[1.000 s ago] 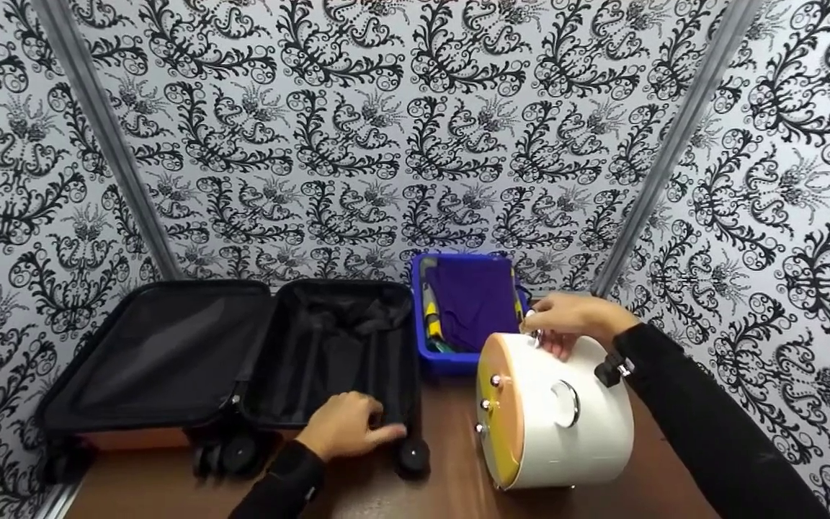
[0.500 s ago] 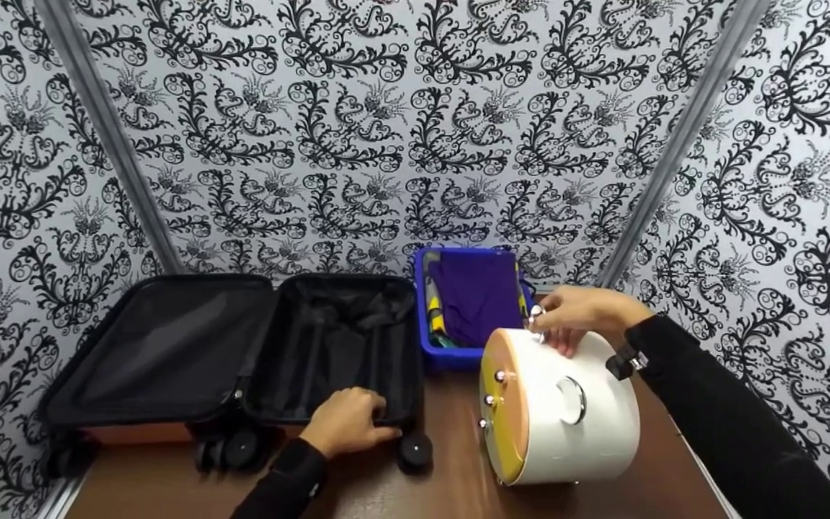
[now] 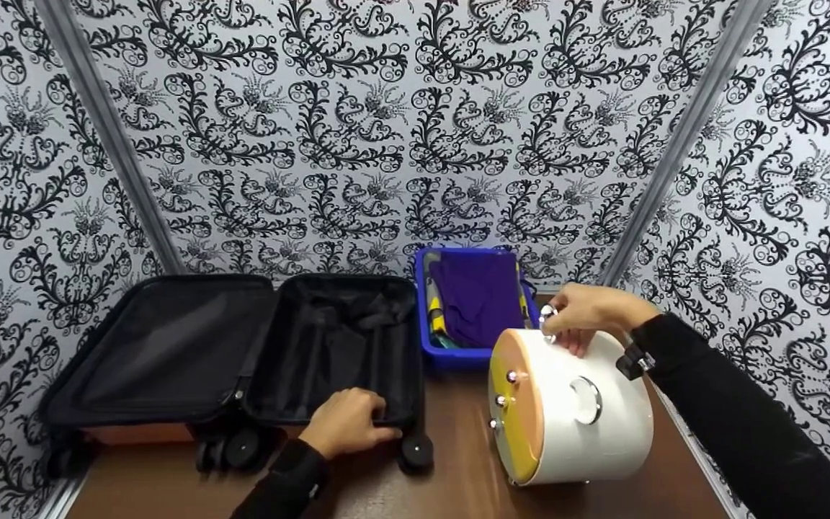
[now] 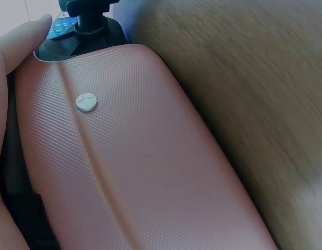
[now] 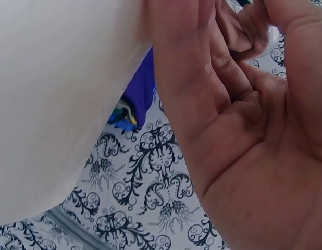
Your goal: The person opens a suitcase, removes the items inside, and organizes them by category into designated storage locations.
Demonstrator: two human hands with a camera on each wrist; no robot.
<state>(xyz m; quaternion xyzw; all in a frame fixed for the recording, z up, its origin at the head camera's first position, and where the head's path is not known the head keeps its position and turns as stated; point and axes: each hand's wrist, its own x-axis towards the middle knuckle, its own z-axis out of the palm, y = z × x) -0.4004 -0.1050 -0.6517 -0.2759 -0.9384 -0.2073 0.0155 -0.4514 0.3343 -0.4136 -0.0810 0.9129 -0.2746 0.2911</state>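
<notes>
A black-lined suitcase (image 3: 332,353) lies spread open on the table, its textured pink-orange shell (image 4: 135,135) filling much of the left wrist view. My left hand (image 3: 346,422) grips the near rim of its right half, fingers bent over the edge and thumb along the outside. To the right stands a white drum-shaped case (image 3: 566,425) with an orange and yellow front and small silver knobs. At its top, my right hand (image 3: 591,313) pinches a shiny silver handle (image 3: 547,317) between thumb and fingers. In the right wrist view the curled fingers partly hide this handle.
Behind the white case sits a blue bin (image 3: 451,357) holding folded purple cloth (image 3: 476,295). Black wheels (image 3: 415,453) stick out at the suitcase's near side. Patterned walls (image 3: 357,144) close in the back and both sides of the brown table (image 3: 451,476).
The white case has shifted a little to the right with my right hand at its handle. My left thumb has come down against the suitcase rim.
</notes>
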